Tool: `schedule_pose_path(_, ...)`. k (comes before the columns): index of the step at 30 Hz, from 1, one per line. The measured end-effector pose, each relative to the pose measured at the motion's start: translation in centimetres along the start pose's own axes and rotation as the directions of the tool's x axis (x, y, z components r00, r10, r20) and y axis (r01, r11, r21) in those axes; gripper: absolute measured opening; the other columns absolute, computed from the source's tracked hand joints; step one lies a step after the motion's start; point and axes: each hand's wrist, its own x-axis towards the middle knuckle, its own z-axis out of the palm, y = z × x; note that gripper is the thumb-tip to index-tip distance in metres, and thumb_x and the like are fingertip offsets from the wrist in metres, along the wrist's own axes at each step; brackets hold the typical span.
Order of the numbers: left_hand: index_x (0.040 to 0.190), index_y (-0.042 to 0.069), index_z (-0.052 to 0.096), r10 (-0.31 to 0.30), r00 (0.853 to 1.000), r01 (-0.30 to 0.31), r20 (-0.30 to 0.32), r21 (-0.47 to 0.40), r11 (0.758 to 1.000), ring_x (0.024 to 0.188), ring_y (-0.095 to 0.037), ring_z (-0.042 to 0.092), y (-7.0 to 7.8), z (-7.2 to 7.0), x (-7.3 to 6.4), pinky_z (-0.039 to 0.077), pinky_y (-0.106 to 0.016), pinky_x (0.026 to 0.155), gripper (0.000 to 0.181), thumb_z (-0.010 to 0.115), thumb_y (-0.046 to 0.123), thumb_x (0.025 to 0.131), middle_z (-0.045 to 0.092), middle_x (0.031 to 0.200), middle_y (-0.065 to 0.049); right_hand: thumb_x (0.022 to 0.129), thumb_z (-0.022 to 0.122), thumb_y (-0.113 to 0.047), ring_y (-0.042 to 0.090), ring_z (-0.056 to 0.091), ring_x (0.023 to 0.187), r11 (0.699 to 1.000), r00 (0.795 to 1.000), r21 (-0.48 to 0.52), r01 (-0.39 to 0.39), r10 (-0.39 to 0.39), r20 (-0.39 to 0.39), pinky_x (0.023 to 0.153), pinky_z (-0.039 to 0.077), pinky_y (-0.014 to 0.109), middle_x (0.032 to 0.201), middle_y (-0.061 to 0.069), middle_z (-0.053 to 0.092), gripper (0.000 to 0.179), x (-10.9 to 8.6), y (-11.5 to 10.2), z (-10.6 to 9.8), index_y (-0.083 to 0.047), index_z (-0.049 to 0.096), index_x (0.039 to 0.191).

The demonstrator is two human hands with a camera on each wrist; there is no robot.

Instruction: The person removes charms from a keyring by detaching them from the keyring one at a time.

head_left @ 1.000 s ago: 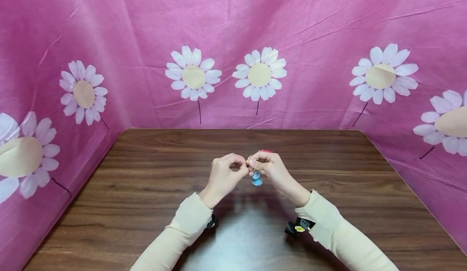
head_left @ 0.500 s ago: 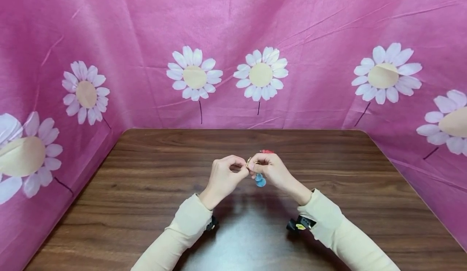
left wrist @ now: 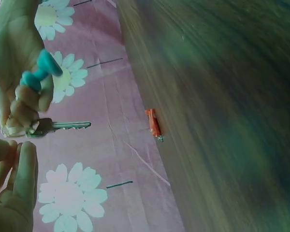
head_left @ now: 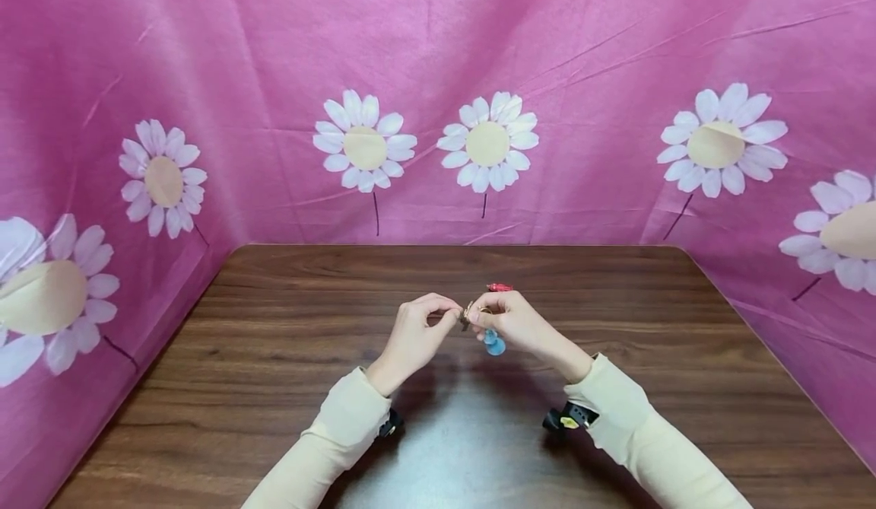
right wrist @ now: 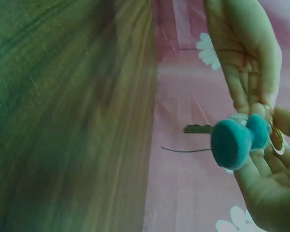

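Observation:
Both hands meet over the table around a gold key ring [right wrist: 277, 137]. My right hand [head_left: 523, 326] holds the ring between thumb and fingers, and a blue, knob-shaped charm [head_left: 494, 343] hangs below that hand. My left hand [head_left: 420, 338] pinches at the ring's edge with thumb and fingertips; the exact grip is partly hidden. A toothed metal key [left wrist: 70, 125] dangles from the ring between the two hands. In the right wrist view the charm [right wrist: 231, 144] covers part of the key [right wrist: 198, 129].
Beyond the right hand, a small red item [head_left: 499, 287] with a metallic end lies on the brown wooden table [head_left: 274, 387]. Pink cloth [head_left: 424, 37] printed with white daisies surrounds the table's back and sides. Each wrist wears a black camera strap [head_left: 580, 416].
The key has come into sight, hanging between the hands. The charm and right hand have shifted slightly right and down, and more of the red item shows.

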Motion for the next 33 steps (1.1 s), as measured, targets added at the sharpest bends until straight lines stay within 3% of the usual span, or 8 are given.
schedule_pose_path(4, 0.095, 0.004, 0.070, 0.006, 1.000, -0.006, 0.028, -0.011, 1.000, 0.085, -0.013, 0.065, -0.5, 0.0, 0.1, 0.053, -0.021, 0.071, 0.013, 0.060, 0.006, 0.086, 0.070, 0.092, -0.005, 0.088, 0.055, -0.005, 0.013, 0.057, 0.059, 0.997, 0.997, -0.072, -0.008, 0.014, 0.080, 0.051, 0.048, 0.023, 0.066, 0.002, 0.058, 0.015, -0.2, -0.1, -0.4, 0.009, 0.061, 0.087)
schedule_pose_path(9, 0.108, 0.003, 0.065, -0.081, 0.979, 0.110, 0.187, -0.153, 0.982, 0.092, -0.018, 0.065, -1.0, 0.2, 0.1, 0.052, -0.021, 0.078, 0.022, 0.059, 0.006, 0.087, 0.069, 0.103, -0.010, 0.087, 0.057, -0.008, 0.013, 0.056, 0.059, 0.993, 0.989, -0.119, -0.022, 0.039, 0.141, 0.048, 0.045, 0.022, 0.066, 0.003, 0.059, 0.013, -0.4, -0.2, -0.6, 0.003, 0.063, 0.086)
schedule_pose_path(13, 0.105, -0.003, 0.064, -0.101, 0.967, 0.158, 0.233, -0.243, 0.957, 0.092, -0.025, 0.065, -0.5, 0.0, 0.0, 0.053, -0.021, 0.078, 0.021, 0.061, 0.002, 0.085, 0.068, 0.102, -0.018, 0.087, 0.058, -0.010, 0.012, 0.056, 0.058, 0.992, 0.990, -0.125, -0.033, 0.050, 0.132, 0.048, 0.044, 0.021, 0.064, 0.001, 0.058, 0.014, -0.4, 0.0, -0.7, 0.003, 0.063, 0.088)
schedule_pose_path(18, 0.107, -0.008, 0.061, -0.054, 0.964, 0.120, 0.262, -0.241, 0.963, 0.098, -0.031, 0.063, 1.7, -0.6, 0.3, 0.051, -0.022, 0.081, 0.023, 0.059, -0.003, 0.085, 0.065, 0.104, -0.022, 0.087, 0.059, -0.010, 0.013, 0.057, 0.059, 0.991, 0.991, -0.132, -0.032, 0.048, 0.124, 0.051, 0.045, 0.023, 0.064, 0.000, 0.057, 0.014, -0.5, 0.2, -0.9, 0.003, 0.063, 0.086)
schedule_pose_path(22, 0.103, -0.009, 0.062, -0.057, 0.964, 0.117, 0.259, -0.222, 0.968, 0.094, -0.030, 0.064, 2.7, -0.8, 0.5, 0.052, -0.022, 0.079, 0.020, 0.056, -0.005, 0.085, 0.066, 0.101, -0.022, 0.088, 0.058, -0.010, 0.012, 0.054, 0.056, 0.993, 0.990, -0.115, -0.038, 0.053, 0.133, 0.049, 0.043, 0.022, 0.064, 0.001, 0.056, 0.014, -0.8, 0.0, -0.9, 0.003, 0.062, 0.086)
schedule_pose_path(25, 0.098, -0.007, 0.065, -0.065, 0.969, 0.115, 0.237, -0.204, 0.972, 0.089, -0.025, 0.065, 2.5, -0.9, 0.4, 0.053, -0.024, 0.079, 0.016, 0.058, -0.005, 0.083, 0.067, 0.095, -0.019, 0.087, 0.058, -0.009, 0.011, 0.051, 0.053, 0.992, 0.991, -0.117, -0.036, 0.051, 0.125, 0.046, 0.042, 0.021, 0.064, 0.001, 0.056, 0.013, -0.8, -0.1, -0.9, 0.004, 0.063, 0.087)
schedule_pose_path(28, 0.092, -0.001, 0.069, -0.028, 0.979, 0.069, 0.204, -0.195, 0.978, 0.085, -0.015, 0.064, 1.0, -0.4, 0.4, 0.053, -0.022, 0.077, 0.012, 0.062, -0.001, 0.083, 0.067, 0.089, -0.012, 0.086, 0.059, -0.009, 0.012, 0.054, 0.056, 0.989, 0.994, -0.144, -0.035, 0.050, 0.098, 0.048, 0.043, 0.022, 0.064, 0.002, 0.058, 0.013, -0.9, -0.2, -1.0, 0.003, 0.064, 0.088)
schedule_pose_path(33, 0.087, -0.005, 0.069, 0.072, 0.984, -0.045, 0.163, -0.165, 0.985, 0.079, -0.021, 0.066, 1.5, -0.6, 0.2, 0.055, -0.025, 0.074, 0.008, 0.065, -0.002, 0.080, 0.065, 0.082, -0.014, 0.086, 0.060, -0.011, 0.013, 0.056, 0.058, 0.984, 0.997, -0.169, -0.054, 0.062, 0.041, 0.049, 0.045, 0.024, 0.063, 0.004, 0.059, 0.012, -1.2, -0.3, -1.3, 0.000, 0.065, 0.086)
